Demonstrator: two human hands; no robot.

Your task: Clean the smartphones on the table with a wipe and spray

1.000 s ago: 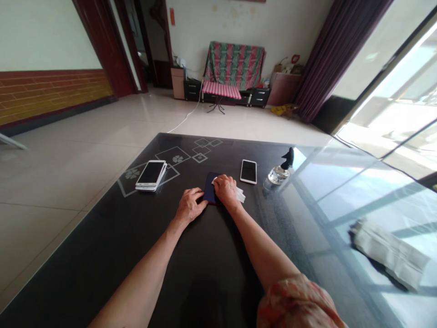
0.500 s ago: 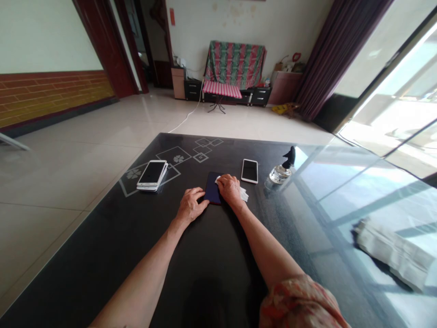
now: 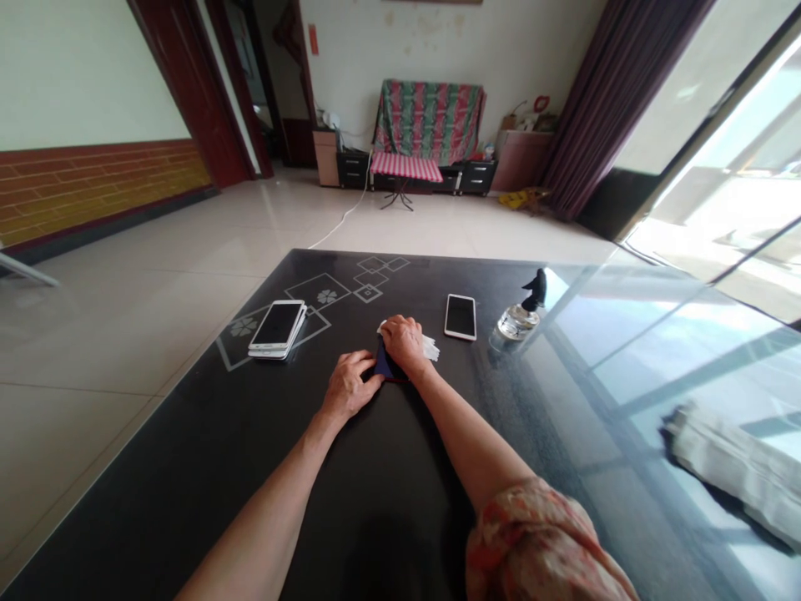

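A dark blue phone [image 3: 385, 367] lies flat on the black table [image 3: 263, 467], mostly covered by my right hand. My left hand [image 3: 350, 386] grips its left edge and lower corner between thumb and fingers. Across the phone's upper part, my right hand [image 3: 404, 340] presses a white tissue [image 3: 431, 348], its fingers closed over it and a crumpled end sticking out to the right. To the right of the hands, a white phone [image 3: 460, 317] lies with its dark screen up. A stack of white phones [image 3: 278, 327] lies to the left.
A clear spray bottle [image 3: 518, 321] with a black trigger head stands right of the white phone. A pale folded cloth [image 3: 732, 467] lies at the table's right side. Beyond the far edge are tiled floor and a small striped table [image 3: 406, 167].
My right hand has slid left across the blue phone with the tissue, covering more of it. My left hand stays at the phone's left edge. The view has shifted slightly.
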